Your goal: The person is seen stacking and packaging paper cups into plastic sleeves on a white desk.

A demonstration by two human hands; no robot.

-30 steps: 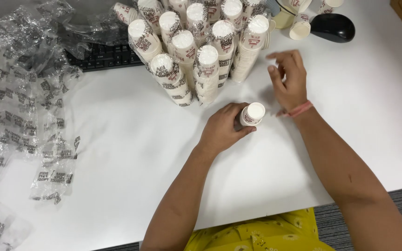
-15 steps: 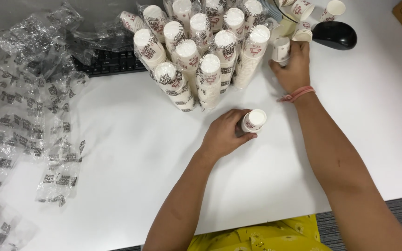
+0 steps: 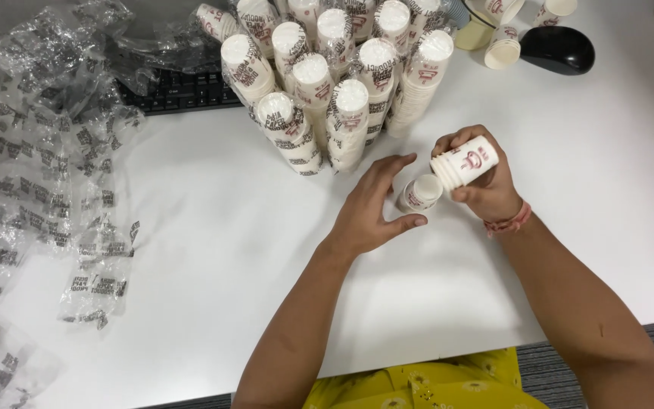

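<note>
My right hand (image 3: 486, 185) grips a short stack of white paper cups (image 3: 465, 162) with a red print, tilted with the rims toward the left. Just below and left of it a second small stack of cups (image 3: 420, 192) lies on the white table (image 3: 221, 250). My left hand (image 3: 372, 208) is spread open beside that stack, fingers apart, thumb and fingertips close around it but not clearly gripping.
Several wrapped sleeves of paper cups (image 3: 327, 83) stand piled behind my hands. Empty clear printed wrappers (image 3: 32, 174) litter the left side. A black keyboard (image 3: 179, 89) lies under them, a black mouse (image 3: 558, 49) and loose cups (image 3: 502, 51) at the far right.
My right hand came back from the far cups near the mouse with a short stack in it. My left hand let go of the lying stack and opened up.
</note>
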